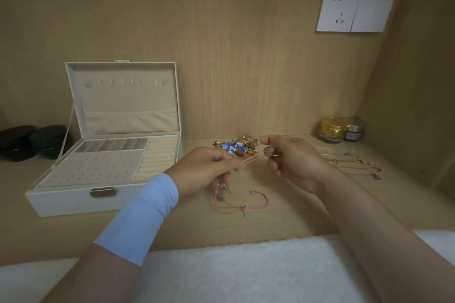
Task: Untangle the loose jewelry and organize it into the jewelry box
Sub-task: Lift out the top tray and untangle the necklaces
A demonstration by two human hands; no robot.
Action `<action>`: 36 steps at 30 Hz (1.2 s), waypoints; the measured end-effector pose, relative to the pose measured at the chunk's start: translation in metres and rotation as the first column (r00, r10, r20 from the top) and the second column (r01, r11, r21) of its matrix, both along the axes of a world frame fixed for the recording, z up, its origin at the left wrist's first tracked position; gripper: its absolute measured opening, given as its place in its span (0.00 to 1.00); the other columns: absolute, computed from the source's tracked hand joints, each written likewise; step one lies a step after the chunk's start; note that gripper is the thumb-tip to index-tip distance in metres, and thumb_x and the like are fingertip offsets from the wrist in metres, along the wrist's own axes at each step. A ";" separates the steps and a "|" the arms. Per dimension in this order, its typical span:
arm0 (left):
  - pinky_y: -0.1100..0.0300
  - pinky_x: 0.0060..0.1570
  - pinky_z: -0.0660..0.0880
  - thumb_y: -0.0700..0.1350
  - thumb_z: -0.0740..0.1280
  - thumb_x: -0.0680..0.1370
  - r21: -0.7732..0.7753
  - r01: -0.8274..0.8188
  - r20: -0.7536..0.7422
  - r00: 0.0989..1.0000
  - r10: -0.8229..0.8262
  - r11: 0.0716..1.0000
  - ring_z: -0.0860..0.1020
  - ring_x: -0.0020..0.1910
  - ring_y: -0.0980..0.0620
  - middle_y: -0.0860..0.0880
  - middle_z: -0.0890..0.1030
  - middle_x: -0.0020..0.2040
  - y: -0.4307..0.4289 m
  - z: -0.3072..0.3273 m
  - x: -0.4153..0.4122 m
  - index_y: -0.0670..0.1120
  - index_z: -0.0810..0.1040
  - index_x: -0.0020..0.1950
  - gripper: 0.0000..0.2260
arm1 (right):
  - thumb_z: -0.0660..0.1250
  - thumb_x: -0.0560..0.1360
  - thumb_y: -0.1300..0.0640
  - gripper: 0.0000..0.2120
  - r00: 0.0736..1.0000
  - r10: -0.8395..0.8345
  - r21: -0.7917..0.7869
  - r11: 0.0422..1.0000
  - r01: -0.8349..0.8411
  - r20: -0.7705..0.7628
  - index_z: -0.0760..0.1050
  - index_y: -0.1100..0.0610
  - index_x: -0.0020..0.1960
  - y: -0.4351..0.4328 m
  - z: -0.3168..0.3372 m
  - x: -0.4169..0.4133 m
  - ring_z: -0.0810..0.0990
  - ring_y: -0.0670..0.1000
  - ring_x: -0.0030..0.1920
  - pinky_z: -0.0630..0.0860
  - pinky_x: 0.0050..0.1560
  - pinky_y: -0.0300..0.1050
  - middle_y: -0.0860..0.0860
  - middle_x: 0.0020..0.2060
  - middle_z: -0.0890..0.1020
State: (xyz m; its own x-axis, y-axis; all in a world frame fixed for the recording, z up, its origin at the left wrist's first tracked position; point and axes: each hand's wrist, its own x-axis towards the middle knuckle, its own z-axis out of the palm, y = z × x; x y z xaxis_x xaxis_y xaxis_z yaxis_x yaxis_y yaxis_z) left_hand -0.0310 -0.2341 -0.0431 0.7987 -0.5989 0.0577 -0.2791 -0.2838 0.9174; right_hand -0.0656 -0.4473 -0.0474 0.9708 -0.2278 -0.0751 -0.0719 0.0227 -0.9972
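Left hand (208, 166): curling the fingers round the pink cord (256, 207), gripping a doubled stretch of it just above the desk (283, 219).
Right hand (290, 157): pinching the far end of that stretch between thumb and fingertip, drawing it taut toward the right (judging by the straight span between the two hands).
Pink cord: bridging both hands at mid-scene, then trailing down from the left fist and lying looped on the near desk, with small metal charms tangling in it.
Handling: most likely weighing almost nothing and flopping wherever unsupported; bending softly, snagging at the charms; best taking hold on the cord itself close to the tangle, not tugging on the charms.
Bead pile (236, 147): sitting knotted together just beyond the hands.
Jewelry box (73, 200): standing open at the left, lid propping upright, showing no jewelry in its trays as far as visible.
Chains (352, 162): lying in separate lines at the right.
Jars (332, 129): sitting in the far right corner.
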 end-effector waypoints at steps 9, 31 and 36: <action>0.54 0.42 0.81 0.40 0.68 0.78 -0.043 -0.042 -0.232 0.972 0.031 0.998 0.80 0.35 0.51 0.47 0.84 0.39 0.003 -0.003 -0.003 0.44 0.80 0.46 0.02 | 0.65 0.80 0.50 0.12 0.999 -0.017 -0.631 0.774 0.044 0.050 0.82 0.54 0.43 0.002 -0.015 0.002 0.72 0.45 0.30 0.68 0.34 0.41 0.46 0.30 0.76; 0.53 0.41 0.83 0.40 0.66 0.80 -0.196 -0.218 -0.509 0.856 0.090 0.956 0.82 0.39 0.45 0.39 0.80 0.46 -0.005 -0.011 0.001 0.40 0.77 0.53 0.05 | 0.72 0.71 0.48 0.03 0.963 0.256 -0.836 0.545 -0.068 0.088 0.84 0.45 0.42 0.044 -0.014 -0.018 0.76 0.40 0.32 0.76 0.39 0.42 0.44 0.34 0.82; 0.52 0.40 0.83 0.41 0.66 0.80 -0.154 -0.203 -0.494 0.863 0.102 0.967 0.84 0.37 0.44 0.39 0.80 0.47 -0.004 -0.010 -0.002 0.40 0.77 0.52 0.04 | 0.76 0.72 0.54 0.01 0.954 0.291 -0.725 0.672 -0.147 0.076 0.87 0.51 0.43 0.041 -0.018 -0.014 0.74 0.38 0.30 0.69 0.35 0.33 0.41 0.32 0.83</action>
State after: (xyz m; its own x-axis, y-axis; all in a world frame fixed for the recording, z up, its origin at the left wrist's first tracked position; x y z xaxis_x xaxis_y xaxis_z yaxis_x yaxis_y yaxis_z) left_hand -0.0334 -0.2379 -0.0530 0.8377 -0.4839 -0.2531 0.2407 -0.0887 0.9665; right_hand -0.0796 -0.4062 -0.0652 0.9790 0.0783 0.1880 0.1900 -0.6842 -0.7041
